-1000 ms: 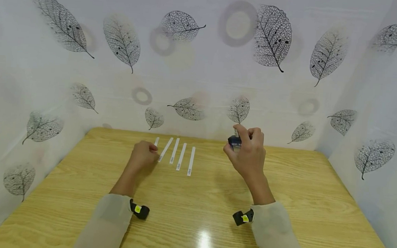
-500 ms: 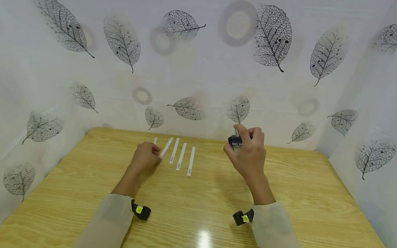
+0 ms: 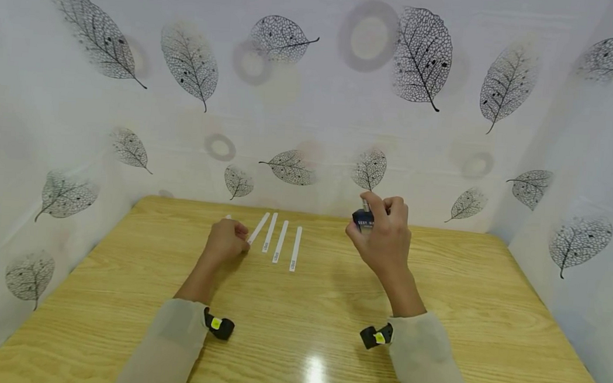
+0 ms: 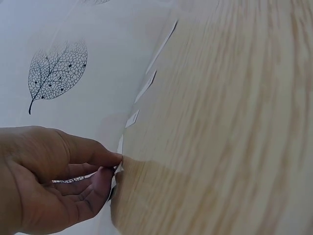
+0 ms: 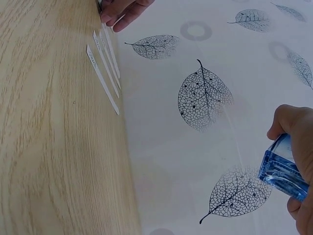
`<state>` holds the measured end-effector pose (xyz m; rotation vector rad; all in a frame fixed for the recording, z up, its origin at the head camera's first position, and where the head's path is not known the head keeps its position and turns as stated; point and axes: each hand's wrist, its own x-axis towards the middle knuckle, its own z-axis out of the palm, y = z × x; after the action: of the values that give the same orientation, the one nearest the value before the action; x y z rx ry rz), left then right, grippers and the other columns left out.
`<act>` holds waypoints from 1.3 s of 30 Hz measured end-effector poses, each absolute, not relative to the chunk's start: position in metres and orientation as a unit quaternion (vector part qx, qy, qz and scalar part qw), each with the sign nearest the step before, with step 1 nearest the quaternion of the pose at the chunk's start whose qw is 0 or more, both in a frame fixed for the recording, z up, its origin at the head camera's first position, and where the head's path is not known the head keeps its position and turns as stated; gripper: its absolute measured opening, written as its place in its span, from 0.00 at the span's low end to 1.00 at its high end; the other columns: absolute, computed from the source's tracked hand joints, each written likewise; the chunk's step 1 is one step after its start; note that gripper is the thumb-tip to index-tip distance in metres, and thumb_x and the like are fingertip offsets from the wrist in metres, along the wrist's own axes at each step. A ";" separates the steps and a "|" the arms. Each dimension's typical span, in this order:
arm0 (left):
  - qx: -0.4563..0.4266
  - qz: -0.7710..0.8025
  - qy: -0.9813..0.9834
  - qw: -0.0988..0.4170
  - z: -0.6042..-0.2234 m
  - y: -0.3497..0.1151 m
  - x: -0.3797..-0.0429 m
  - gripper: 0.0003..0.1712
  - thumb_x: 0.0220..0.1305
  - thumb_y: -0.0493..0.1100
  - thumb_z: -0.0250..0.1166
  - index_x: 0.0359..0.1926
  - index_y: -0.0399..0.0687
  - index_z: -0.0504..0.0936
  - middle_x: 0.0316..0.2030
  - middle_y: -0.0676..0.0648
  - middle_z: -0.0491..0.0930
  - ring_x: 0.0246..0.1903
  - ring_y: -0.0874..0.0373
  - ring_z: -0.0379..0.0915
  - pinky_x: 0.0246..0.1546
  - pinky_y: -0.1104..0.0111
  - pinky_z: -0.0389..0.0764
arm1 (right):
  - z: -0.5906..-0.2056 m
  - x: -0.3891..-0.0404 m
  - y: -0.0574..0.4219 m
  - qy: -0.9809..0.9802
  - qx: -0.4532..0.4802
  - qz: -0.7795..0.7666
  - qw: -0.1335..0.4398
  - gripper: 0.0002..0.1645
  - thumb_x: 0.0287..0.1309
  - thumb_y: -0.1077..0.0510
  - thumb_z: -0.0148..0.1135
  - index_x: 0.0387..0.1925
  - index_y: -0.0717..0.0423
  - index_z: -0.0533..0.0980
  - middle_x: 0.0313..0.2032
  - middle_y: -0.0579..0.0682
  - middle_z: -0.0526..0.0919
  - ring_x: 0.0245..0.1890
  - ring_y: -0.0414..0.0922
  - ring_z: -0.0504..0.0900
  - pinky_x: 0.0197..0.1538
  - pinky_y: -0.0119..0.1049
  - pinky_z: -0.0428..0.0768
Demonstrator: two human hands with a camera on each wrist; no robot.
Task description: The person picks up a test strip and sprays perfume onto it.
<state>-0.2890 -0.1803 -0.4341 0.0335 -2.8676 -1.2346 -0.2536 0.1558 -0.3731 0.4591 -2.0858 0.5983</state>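
Observation:
In the head view, several narrow white paper strips (image 3: 280, 241) with printed near ends lie fanned on the wooden table. My left hand (image 3: 225, 240) is at the left of the row, pinching the printed end of a slanted paper strip (image 3: 259, 228) between thumb and finger. Behind this hand only the tip of the leftmost strip (image 3: 228, 216) shows; the rest is hidden. My right hand (image 3: 386, 234) grips a dark-labelled perfume bottle (image 3: 363, 219) above the table, index finger on the sprayer top. In the right wrist view the perfume bottle (image 5: 283, 171) looks blue and see-through.
The wooden table (image 3: 299, 314) reaches back to a pale curtain (image 3: 311, 110) printed with leaf skeletons, which also closes off both sides. Black wrist cameras (image 3: 219, 325) sit at both sleeve cuffs.
My left hand has shifted slightly right to the slanted strip, whose near end has moved a little. The leftmost strip's tip has swung left. The right hand and perfume bottle have stayed still.

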 end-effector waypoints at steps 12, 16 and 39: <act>0.003 -0.385 -0.923 0.005 -0.435 -0.179 -0.289 0.18 0.57 0.31 0.69 0.50 0.29 0.83 0.43 0.35 0.85 0.45 0.40 0.83 0.48 0.52 0.84 | -0.374 -0.254 0.156 -0.844 0.186 0.242 0.442 0.33 0.50 0.58 0.75 0.58 0.50 0.73 0.38 0.60 0.65 0.33 0.55 0.64 0.20 0.44 0.65; 0.010 -0.369 -0.929 0.007 -0.434 -0.178 -0.288 0.16 0.57 0.33 0.68 0.46 0.29 0.84 0.41 0.35 0.86 0.43 0.40 0.83 0.46 0.52 0.84 | -0.373 -0.254 0.156 -0.844 0.187 0.246 0.439 0.32 0.51 0.58 0.74 0.59 0.50 0.73 0.39 0.60 0.65 0.33 0.55 0.64 0.21 0.44 0.64; -0.029 -0.419 -0.906 0.051 -0.387 -0.155 -0.274 0.11 0.60 0.38 0.65 0.42 0.36 0.86 0.35 0.43 0.84 0.35 0.51 0.79 0.38 0.62 0.82 | -0.373 -0.252 0.155 -0.827 0.196 0.282 0.445 0.36 0.48 0.62 0.71 0.60 0.51 0.67 0.41 0.66 0.68 0.25 0.51 0.67 0.21 0.43 0.70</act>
<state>-0.2736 -0.1553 -0.3870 -0.0873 -2.7580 -1.2741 -0.2521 0.1546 -0.3729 0.4855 -2.0497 0.6981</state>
